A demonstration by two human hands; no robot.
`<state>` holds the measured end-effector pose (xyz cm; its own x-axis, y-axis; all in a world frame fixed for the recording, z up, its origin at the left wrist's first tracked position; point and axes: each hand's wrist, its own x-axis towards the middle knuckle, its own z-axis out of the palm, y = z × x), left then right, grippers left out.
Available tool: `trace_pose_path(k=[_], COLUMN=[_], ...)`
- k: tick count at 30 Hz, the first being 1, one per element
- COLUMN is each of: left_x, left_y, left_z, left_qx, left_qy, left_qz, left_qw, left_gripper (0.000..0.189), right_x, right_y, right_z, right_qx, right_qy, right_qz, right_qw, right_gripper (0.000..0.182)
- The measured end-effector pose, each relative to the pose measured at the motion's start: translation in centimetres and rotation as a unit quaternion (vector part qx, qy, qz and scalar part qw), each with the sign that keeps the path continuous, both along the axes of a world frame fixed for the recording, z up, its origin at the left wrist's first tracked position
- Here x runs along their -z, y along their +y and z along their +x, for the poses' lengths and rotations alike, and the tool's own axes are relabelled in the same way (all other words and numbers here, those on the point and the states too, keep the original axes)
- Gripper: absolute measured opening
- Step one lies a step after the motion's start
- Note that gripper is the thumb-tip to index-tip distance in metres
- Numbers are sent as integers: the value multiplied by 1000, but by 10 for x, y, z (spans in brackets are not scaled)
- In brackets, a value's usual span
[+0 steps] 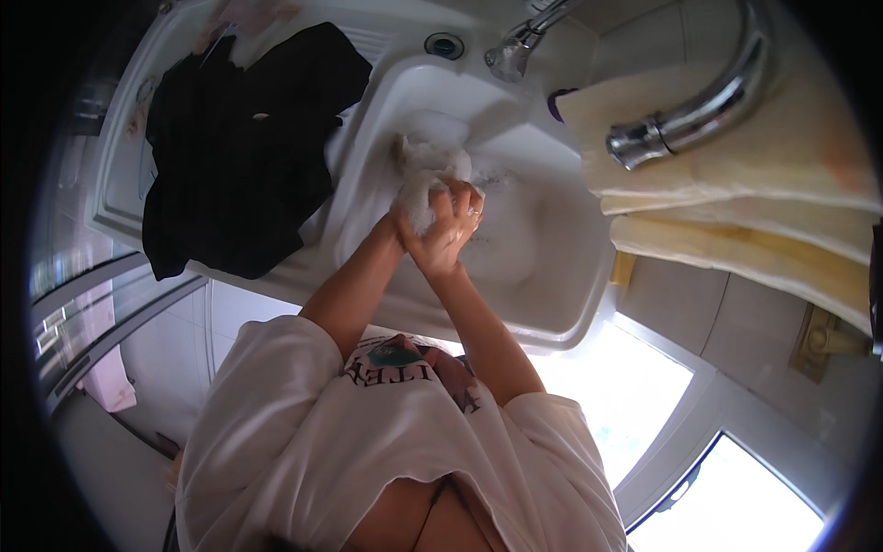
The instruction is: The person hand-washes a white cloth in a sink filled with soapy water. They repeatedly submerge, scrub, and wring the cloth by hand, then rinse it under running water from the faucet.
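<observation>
Over the white sink basin (552, 276), my two hands are pressed together around a whitish, lathered bundle (433, 160) that looks like wet cloth. My right hand (447, 224) lies on top with its fingers curled over the bundle, and one finger wears a ring. Beneath it, my left hand (405, 224) is mostly hidden by foam and the right hand. Part of the bundle spreads beyond my fingers towards the back of the basin. Suds and shallow, cloudy water cover some of the basin floor.
A black garment (241, 159) is spread over the ribbed washboard side at left. A chrome faucet (514, 55) stands behind the basin; another curved chrome spout (679, 134) projects from the right. Cream towels (703, 207) hang at right. A round drain fitting (444, 46) sits on the back ledge.
</observation>
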<state>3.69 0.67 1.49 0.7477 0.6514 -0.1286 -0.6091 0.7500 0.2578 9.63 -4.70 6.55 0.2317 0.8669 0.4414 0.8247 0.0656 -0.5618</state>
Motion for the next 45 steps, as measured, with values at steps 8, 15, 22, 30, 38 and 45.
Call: trace_pose_path(k=[8,15,22,30,38,45], left_x=[-23,-31,-63,-5,-16,-37], left_y=[3,-9,-66,-16,-4,1], left_z=[27,1,-3,-48,-23,-35], left_qx=[-76,-70,62,166,23,-91], left_qy=[509,540,591,437,359,339], left_qz=[90,454,685,115,108,201], left_qw=[853,705,421,876,927,915], left_gripper=[38,48,48,53,48,42], right_x=[15,36,6,11,-8,-2], right_y=[27,-20,8,-31,-30,-30], right_z=[49,96,81,76,61,98], right_qx=[205,68,25,-29,-9,98], right_qy=[395,509,681,828,599,767], right_qz=[-7,-310,-261,-166,-121,26], right_qw=[895,800,684,534,791,633], right_gripper=[30,63,54,42,33,24])
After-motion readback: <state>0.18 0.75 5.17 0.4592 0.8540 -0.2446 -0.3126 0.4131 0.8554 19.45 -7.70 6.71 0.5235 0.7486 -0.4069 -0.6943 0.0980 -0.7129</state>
